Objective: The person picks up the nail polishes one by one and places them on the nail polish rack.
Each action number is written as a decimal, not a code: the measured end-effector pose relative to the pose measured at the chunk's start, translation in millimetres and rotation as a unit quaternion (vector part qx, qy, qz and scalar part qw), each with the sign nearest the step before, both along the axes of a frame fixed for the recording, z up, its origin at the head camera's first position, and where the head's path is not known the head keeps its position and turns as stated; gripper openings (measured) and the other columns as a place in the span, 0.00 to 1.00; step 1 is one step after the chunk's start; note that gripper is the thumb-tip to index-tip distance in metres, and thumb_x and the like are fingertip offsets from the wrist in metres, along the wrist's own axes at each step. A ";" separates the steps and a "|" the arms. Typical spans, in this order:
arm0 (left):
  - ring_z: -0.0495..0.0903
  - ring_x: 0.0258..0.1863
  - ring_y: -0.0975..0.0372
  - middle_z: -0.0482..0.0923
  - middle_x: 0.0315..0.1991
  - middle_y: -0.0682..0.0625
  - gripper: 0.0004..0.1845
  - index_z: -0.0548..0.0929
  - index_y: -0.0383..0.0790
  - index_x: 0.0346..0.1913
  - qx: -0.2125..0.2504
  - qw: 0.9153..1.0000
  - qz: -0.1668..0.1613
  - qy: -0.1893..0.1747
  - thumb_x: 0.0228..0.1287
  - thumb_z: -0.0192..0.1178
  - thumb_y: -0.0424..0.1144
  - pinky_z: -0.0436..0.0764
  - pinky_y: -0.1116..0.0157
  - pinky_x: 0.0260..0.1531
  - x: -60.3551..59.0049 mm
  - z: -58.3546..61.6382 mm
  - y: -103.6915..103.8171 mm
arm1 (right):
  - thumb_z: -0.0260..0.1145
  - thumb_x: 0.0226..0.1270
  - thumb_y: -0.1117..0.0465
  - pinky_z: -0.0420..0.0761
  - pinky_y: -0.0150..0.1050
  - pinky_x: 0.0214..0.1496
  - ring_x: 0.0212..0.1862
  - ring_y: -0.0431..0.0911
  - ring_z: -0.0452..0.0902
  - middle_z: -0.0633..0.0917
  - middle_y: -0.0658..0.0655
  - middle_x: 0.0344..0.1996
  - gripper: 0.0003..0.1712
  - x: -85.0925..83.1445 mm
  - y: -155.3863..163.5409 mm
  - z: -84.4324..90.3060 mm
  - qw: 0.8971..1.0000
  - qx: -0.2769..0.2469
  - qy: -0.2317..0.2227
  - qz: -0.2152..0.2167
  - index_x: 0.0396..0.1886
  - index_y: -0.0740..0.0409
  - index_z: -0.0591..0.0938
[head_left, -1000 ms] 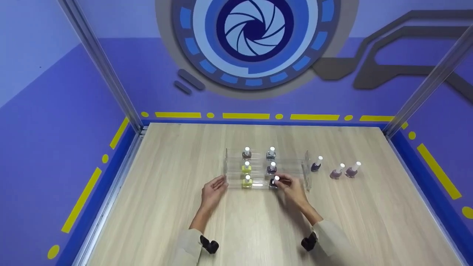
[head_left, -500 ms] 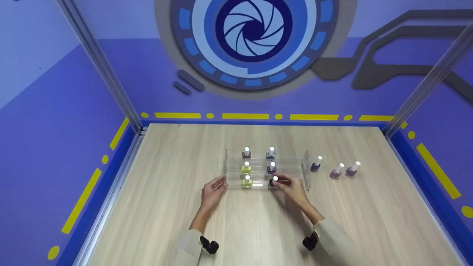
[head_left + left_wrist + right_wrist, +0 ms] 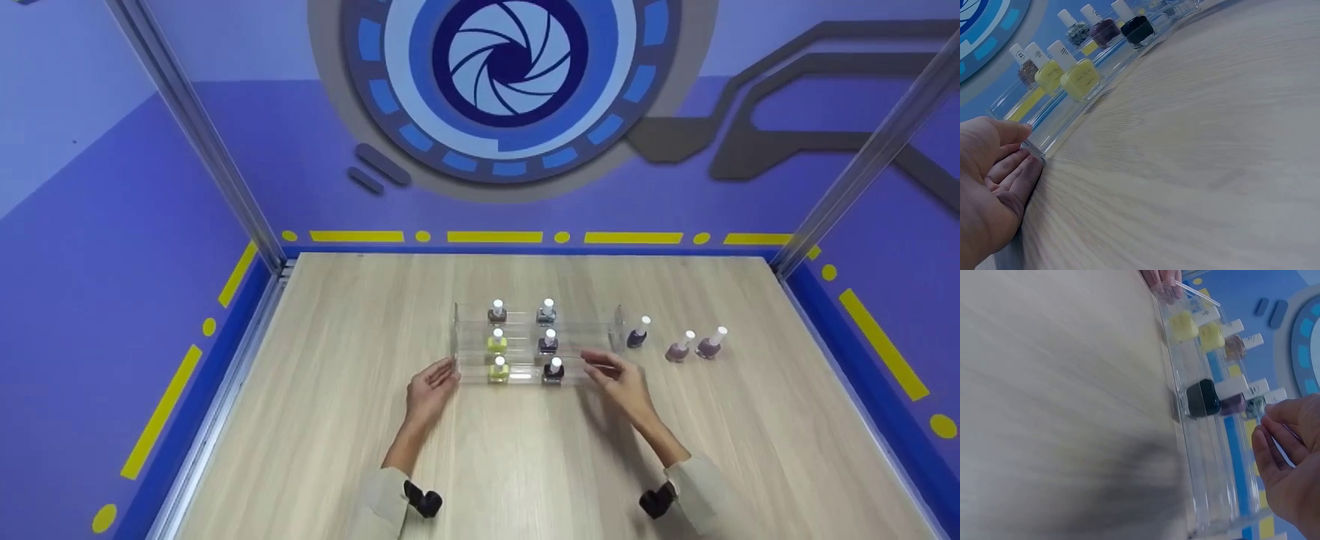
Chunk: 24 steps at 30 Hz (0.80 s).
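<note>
A clear tiered display rack (image 3: 592, 345) carries several nail polish bottles with white caps. In the head view, the front tier has a yellow nail polish (image 3: 499, 372) on the left and a black nail polish (image 3: 553, 373) to its right. My left hand (image 3: 431, 394) rests at the rack's left end, fingers fairly straight against the side panel (image 3: 1039, 152). Holding nothing, my right hand (image 3: 622, 386) hovers over the rack's front right part, with its thumb and fingertips close together. Behind the black bottle stand a dark purple nail polish (image 3: 549, 343) and a glittery one (image 3: 547, 312).
Right of the rack, a dark blue nail polish (image 3: 637, 334) and two mauve nail polishes, one nearer (image 3: 679, 349) and one farther right (image 3: 711, 344), stand on the wooden table (image 3: 360, 322). Blue printed walls (image 3: 247, 165) enclose its back and sides.
My right hand has let go of the black nail polish on the front tier and moved right, away from it. The left hand stays at the rack's end.
</note>
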State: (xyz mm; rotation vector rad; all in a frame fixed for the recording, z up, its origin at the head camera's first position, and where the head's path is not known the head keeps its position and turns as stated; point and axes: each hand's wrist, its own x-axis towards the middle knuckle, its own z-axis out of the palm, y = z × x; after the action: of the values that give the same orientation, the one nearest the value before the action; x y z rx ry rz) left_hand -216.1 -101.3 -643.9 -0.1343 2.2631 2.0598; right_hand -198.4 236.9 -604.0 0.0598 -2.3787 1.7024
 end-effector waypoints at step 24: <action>0.76 0.69 0.43 0.76 0.67 0.32 0.25 0.75 0.27 0.67 0.007 0.999 0.015 -0.027 0.72 0.62 0.34 0.82 0.60 0.66 -9.4 -21.9 0.7 | 0.68 0.65 0.77 0.85 0.18 0.45 0.42 0.31 0.86 0.91 0.50 0.40 0.13 27.8 112.1 43.8 0.993 0.030 -0.003 -0.112 0.49 0.77 0.84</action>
State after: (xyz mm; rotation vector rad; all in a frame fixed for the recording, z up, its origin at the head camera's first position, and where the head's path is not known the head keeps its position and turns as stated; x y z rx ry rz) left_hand -225.5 -100.7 -665.8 -0.2222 2.2296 2.0591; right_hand -170.5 348.9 -560.2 -0.1967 -2.3390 1.5298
